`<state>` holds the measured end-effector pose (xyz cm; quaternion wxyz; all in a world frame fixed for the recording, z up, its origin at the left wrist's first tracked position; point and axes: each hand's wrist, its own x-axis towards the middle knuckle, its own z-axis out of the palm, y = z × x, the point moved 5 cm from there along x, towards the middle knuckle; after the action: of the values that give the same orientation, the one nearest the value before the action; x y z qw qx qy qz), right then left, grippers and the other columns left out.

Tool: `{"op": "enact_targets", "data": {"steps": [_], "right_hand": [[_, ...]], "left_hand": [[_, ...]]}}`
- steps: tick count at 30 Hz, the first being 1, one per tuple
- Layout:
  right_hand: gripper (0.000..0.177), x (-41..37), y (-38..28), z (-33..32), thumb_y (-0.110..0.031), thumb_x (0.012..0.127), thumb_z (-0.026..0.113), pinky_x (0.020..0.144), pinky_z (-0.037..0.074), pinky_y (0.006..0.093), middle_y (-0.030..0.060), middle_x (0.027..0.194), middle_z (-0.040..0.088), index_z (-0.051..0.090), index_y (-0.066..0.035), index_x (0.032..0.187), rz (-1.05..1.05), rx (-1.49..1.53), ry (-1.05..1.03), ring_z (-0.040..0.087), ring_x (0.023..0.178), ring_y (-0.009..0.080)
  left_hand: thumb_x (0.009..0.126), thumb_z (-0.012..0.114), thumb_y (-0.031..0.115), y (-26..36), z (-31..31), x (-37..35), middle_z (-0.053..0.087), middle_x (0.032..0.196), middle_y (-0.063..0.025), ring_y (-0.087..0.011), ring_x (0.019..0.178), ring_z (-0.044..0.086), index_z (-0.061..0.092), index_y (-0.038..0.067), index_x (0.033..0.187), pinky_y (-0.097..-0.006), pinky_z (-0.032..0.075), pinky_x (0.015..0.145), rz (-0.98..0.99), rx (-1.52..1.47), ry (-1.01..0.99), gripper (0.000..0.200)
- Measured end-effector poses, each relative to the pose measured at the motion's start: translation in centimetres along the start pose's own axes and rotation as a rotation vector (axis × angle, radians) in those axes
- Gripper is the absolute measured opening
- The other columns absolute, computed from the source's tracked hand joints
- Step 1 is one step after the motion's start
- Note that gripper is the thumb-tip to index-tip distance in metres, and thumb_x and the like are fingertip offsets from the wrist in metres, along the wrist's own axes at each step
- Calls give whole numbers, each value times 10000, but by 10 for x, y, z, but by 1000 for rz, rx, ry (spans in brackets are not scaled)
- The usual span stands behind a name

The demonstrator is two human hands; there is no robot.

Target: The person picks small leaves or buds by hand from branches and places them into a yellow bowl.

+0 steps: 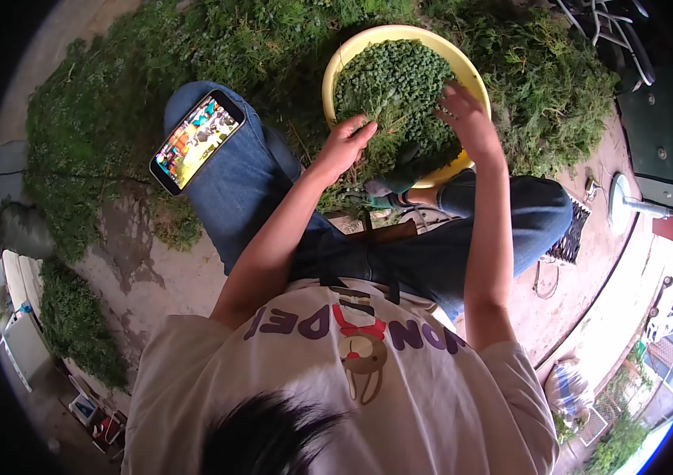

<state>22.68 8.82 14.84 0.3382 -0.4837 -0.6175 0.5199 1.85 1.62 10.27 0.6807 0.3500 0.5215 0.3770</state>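
Note:
A round yellow basin (471, 67) holds a heap of small green berry-like cones (400, 71) and some leafy bits. At the basin's near left side, my left hand (344, 148) pinches a feathery evergreen sprig (385, 115) between thumb and fingers. The sprig spreads over the heap. My right hand (467, 123) is over the basin's right side, its fingers curved and apart, with nothing visible in them. The basin's near edge is partly hidden by a foot.
Cut evergreen branches (114, 111) pile up behind and beside the basin. A phone (198, 142) with a lit screen rests on my left thigh. Metal chair legs (617, 36) stand at the far right. A stuffed sack (570, 388) lies at the lower right.

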Motion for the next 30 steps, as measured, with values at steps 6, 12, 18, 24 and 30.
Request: {"op": "enact_targets", "data": {"steps": [6,12,18,24,30], "right_hand": [[583,-12,-36,61,-318,774,628,686,415,233,101,1053,531,416,18,1202,212,105,-125,516,877,139],[409,-10,-15,65,-208,767,647,605,415,225,46,831,551,485,18,1067,284,230,-23,502,731,90],[290,-10,-12,66,-140,788,616,570,417,213,39,790,558,504,16,1005,234,265,67,502,681,78],[227,-4,0,74,-77,820,555,605,440,236,66,809,557,486,23,1012,268,533,164,521,703,109],[246,-2,13,74,-62,845,515,626,458,262,91,846,548,443,21,1065,313,657,161,535,722,135]], "left_hand": [[843,553,294,1,0,1,539,726,19,-47,611,441,552,31,1059,-215,373,522,76,144,-26,341],[857,526,302,5,5,-4,567,798,2,-57,678,464,546,10,1047,-222,395,578,24,197,-32,349],[846,528,364,0,7,-1,517,820,49,-29,664,417,518,35,1104,-182,373,591,-39,177,-120,419],[843,514,403,3,11,-3,540,881,34,-39,704,437,520,56,1111,-197,383,615,-53,171,-20,439],[840,512,414,0,16,-1,541,935,40,-48,792,442,519,77,1105,-221,377,647,-84,84,13,429]]}}
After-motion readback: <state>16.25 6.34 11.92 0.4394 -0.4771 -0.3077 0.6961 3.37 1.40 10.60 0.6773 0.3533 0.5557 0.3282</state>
